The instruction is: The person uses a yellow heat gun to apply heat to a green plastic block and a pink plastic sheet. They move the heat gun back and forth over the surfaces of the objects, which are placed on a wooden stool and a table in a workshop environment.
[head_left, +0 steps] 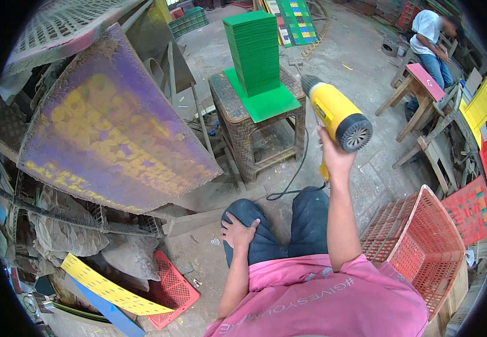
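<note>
My right hand [336, 154] is wrapped round the handle of a yellow and black heat gun [338, 115], held up in front of me to the right. Its dark nozzle tips toward the stool, and a black cord [294, 191] hangs below it. My left hand [238, 231] lies with fingers spread on my left knee, holding nothing. Ahead, a tall stack of green sheets [252, 53] stands on a flat green sheet [271, 105]. Both rest on a brown woven-pattern plastic stool [229, 109]. The nozzle is close to the stack's right side but apart from it.
A big purple and yellow board [114, 129] leans at the left. Beside me at the right stands a red plastic crate [417, 241]. A red basket [176, 286] and a yellow strip [114, 283] lie lower left. Another person [431, 42] sits at the far right near a pink-topped bench [425, 81].
</note>
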Demonstrator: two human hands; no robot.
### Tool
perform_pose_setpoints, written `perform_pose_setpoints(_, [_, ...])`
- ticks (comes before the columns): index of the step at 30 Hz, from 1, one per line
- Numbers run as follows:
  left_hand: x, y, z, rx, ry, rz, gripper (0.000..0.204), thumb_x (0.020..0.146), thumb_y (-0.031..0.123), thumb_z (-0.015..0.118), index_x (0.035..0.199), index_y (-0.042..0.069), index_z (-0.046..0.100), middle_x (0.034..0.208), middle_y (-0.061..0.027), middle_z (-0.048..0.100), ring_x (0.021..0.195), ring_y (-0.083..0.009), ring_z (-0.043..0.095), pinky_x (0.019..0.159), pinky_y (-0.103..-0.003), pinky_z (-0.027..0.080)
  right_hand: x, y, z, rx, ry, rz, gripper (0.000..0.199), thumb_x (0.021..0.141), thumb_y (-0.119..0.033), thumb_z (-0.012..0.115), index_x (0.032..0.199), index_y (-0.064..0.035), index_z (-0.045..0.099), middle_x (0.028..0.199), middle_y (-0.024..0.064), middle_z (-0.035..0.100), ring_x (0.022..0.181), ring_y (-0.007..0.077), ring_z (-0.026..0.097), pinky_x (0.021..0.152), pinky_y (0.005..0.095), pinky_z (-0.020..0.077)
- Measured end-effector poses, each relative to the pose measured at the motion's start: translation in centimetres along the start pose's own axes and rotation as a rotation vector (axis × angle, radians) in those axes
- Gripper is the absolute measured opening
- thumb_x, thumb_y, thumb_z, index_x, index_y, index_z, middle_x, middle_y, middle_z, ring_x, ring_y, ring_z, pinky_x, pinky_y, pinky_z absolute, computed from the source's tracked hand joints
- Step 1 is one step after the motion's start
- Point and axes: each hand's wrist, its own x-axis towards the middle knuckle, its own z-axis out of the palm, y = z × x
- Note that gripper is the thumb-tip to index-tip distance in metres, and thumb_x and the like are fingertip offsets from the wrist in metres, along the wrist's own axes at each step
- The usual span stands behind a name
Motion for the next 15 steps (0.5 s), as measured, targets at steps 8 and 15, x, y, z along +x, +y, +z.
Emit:
perform_pose_setpoints(8, [0.3,0.0,0.1,0.01,0.0,0.004,0.118,0.063,0.067,0.071,0.147,0.004,0.018,0.142,-0.0293,0.031,0.128,-0.0457,0.037,0.106,-0.059,0.025,-0.9,-1.8,1.0,-0.035,-0.228,0.019,0.039,0.071,-0.006,0.078,0.103,0.0048,0.061,0.102,0.0109,0.067,0.093,0.0171,0.064,0.084,0.0306,0.0497])
perform_pose_setpoints(15, [0.2,0.1,0.1,0.006,0.0,0.01,0.118,0.063,0.069,0.069,0.147,0.004,0.018,0.142,-0.0294,0.032,0.128,-0.0451,0.037,0.105,-0.059,0.026,-1.3,-5.1,3.3,-0.017,-0.317,-0.057,0.045,0.072,-0.008,0.079,0.11,0.0044,0.057,0.106,0.0118,0.065,0.097,0.0184,0.064,0.085,0.0322,0.0493])
